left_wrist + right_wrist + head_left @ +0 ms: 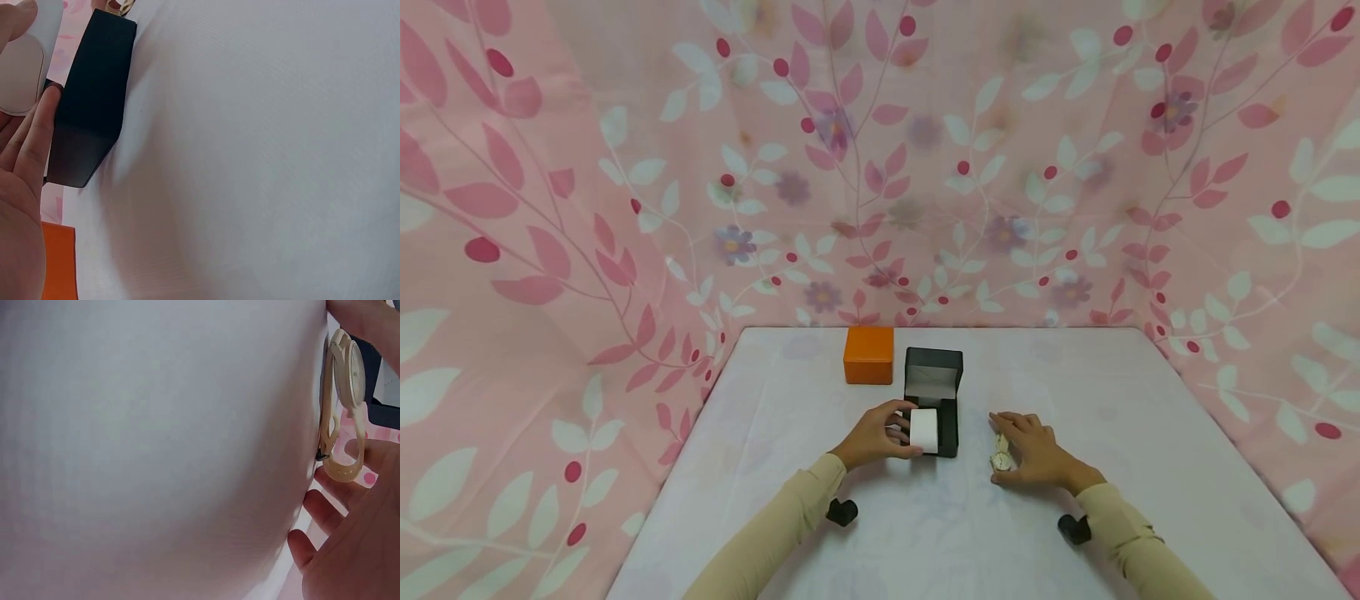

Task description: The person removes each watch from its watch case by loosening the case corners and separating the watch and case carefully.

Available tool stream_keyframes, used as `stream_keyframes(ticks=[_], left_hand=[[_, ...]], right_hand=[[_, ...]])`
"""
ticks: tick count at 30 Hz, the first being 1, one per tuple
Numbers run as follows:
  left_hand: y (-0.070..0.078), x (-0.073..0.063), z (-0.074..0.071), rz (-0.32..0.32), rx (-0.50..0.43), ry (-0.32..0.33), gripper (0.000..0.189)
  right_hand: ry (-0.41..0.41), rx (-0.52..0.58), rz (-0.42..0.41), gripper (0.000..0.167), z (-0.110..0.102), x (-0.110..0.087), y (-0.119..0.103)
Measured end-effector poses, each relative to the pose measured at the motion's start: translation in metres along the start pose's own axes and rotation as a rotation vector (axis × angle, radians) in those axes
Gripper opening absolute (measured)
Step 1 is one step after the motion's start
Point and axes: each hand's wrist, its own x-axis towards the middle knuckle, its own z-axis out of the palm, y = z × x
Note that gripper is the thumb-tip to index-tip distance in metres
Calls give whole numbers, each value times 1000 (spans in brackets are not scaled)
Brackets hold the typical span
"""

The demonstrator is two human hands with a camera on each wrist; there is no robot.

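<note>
My left hand grips a white watch cushion between thumb and fingers, over the lower part of a black watch box. The box lid stands raised, showing a grey lining. In the left wrist view, the cushion is close up, with fingertips beside the dark box wall. To the right, a wristwatch with a cream strap and round dial lies on the table. My right hand is spread around it, thumb and fingers apart at either end. The right wrist view shows the watch on its side, strap looped, fingertips touching the cloth.
An orange box stands behind and left of the black box, near the table's far edge. White cloth covers the table. Pink floral curtains enclose the back and both sides.
</note>
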Motion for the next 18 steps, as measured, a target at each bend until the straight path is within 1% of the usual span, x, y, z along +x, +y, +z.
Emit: stream_keyframes(ticks=[4,9,18], left_hand=[[1,0,1,10,10,-4,71],[3,-2,2,21,5,-12,71],[4,-2,0,32,10,0,71]], right_hand=[[-20,-30,17,104,0,-1,-4],[-18,-7,31,104,0,-2,-4],[40,62,10,102,-5,-2,-4]])
